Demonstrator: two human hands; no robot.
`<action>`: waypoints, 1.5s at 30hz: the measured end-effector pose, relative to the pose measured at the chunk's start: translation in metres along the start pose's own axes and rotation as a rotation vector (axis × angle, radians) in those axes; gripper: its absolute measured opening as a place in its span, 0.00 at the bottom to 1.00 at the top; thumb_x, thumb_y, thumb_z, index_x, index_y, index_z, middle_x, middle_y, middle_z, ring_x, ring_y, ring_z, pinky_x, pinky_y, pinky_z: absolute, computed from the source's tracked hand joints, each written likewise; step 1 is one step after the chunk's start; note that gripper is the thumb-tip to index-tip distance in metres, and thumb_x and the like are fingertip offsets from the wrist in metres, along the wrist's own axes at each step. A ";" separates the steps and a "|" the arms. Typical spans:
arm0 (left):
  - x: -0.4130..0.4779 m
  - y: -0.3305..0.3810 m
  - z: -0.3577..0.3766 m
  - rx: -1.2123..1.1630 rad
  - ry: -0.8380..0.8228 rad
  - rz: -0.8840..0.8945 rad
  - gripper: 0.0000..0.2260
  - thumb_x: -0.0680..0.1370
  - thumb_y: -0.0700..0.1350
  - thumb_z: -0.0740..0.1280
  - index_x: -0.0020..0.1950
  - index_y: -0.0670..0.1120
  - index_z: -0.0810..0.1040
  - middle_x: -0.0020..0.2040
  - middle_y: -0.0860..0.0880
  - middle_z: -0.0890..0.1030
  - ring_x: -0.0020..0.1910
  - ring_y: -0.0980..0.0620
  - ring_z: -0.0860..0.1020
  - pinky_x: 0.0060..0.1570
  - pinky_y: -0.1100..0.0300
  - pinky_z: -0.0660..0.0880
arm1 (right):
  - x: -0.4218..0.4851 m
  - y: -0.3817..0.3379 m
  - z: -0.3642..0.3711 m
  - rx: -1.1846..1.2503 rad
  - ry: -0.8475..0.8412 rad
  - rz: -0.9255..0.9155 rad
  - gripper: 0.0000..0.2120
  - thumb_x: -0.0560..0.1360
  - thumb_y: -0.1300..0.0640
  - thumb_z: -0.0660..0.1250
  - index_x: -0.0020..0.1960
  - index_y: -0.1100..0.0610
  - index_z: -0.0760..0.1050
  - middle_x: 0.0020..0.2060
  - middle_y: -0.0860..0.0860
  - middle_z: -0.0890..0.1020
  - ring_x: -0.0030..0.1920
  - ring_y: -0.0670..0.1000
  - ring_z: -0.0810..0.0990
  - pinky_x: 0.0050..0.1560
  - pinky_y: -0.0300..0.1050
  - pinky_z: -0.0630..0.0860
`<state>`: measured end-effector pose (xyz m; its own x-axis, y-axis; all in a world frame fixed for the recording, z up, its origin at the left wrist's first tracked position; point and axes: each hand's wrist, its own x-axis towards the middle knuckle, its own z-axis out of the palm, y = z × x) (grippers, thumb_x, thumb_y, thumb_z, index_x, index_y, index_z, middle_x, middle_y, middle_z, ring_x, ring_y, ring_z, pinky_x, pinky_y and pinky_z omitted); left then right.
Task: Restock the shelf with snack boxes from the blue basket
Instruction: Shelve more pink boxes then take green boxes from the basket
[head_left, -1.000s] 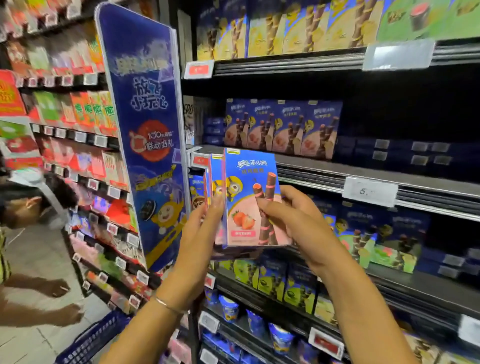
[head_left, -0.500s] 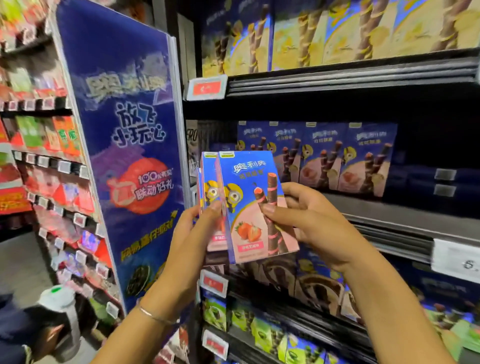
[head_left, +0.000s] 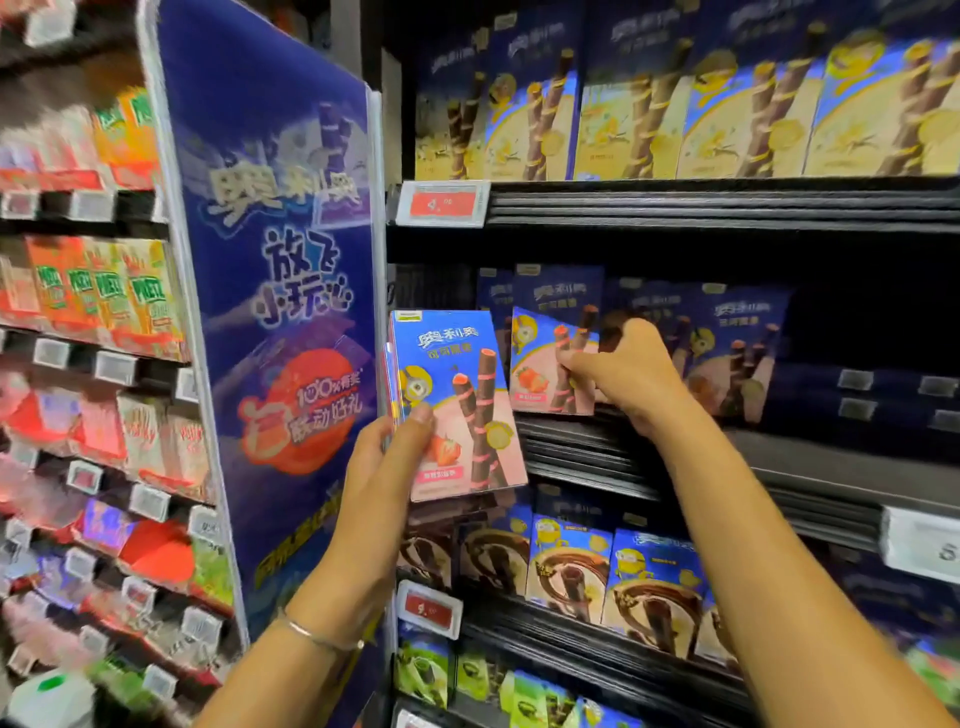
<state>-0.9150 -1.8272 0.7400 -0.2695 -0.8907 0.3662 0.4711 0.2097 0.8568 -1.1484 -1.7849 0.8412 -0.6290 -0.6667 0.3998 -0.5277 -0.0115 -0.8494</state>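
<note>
My left hand (head_left: 387, 462) grips a small stack of blue-and-pink strawberry wafer-roll snack boxes (head_left: 457, 400), upright, in front of the shelf's left end. My right hand (head_left: 621, 371) pinches one more strawberry box (head_left: 540, 364) by its right edge and holds it tilted at the front of the middle shelf (head_left: 649, 457), just ahead of the row of matching boxes (head_left: 727, 348) standing there. The blue basket is out of view.
A tall blue promotional panel (head_left: 291, 312) juts out left of the shelf bay. Yellow boxes (head_left: 675, 104) fill the shelf above, chocolate boxes (head_left: 597, 571) the one below. Dark flat packs (head_left: 883, 400) lie at the middle shelf's right. Price tags (head_left: 444, 202) line the edges.
My right hand took the front box off the stack and carried it right to the middle shelf. My left hand stayed with the remaining boxes. The view rose and moved closer.
</note>
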 end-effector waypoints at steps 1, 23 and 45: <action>0.001 0.001 -0.001 -0.008 0.002 -0.011 0.34 0.69 0.64 0.74 0.63 0.40 0.80 0.52 0.42 0.88 0.47 0.47 0.87 0.40 0.58 0.82 | 0.000 0.000 0.009 -0.044 0.003 -0.003 0.22 0.67 0.49 0.78 0.51 0.62 0.75 0.49 0.61 0.83 0.45 0.58 0.83 0.47 0.55 0.81; 0.008 0.000 -0.004 -0.083 -0.015 -0.055 0.35 0.67 0.63 0.76 0.66 0.42 0.78 0.50 0.46 0.88 0.45 0.50 0.88 0.38 0.61 0.82 | 0.012 -0.020 0.073 -0.396 0.027 -0.082 0.19 0.76 0.49 0.69 0.35 0.51 0.62 0.54 0.62 0.82 0.52 0.65 0.81 0.49 0.55 0.77; 0.006 0.006 -0.004 -0.048 -0.065 -0.084 0.37 0.68 0.65 0.74 0.68 0.41 0.78 0.57 0.41 0.87 0.49 0.46 0.87 0.41 0.60 0.82 | 0.025 -0.024 0.076 -0.417 -0.056 0.110 0.18 0.80 0.52 0.65 0.36 0.55 0.63 0.44 0.55 0.74 0.40 0.55 0.72 0.44 0.47 0.68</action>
<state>-0.9104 -1.8329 0.7457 -0.3624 -0.8761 0.3181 0.4841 0.1147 0.8674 -1.1080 -1.8579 0.8456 -0.6685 -0.6870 0.2851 -0.6518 0.3564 -0.6694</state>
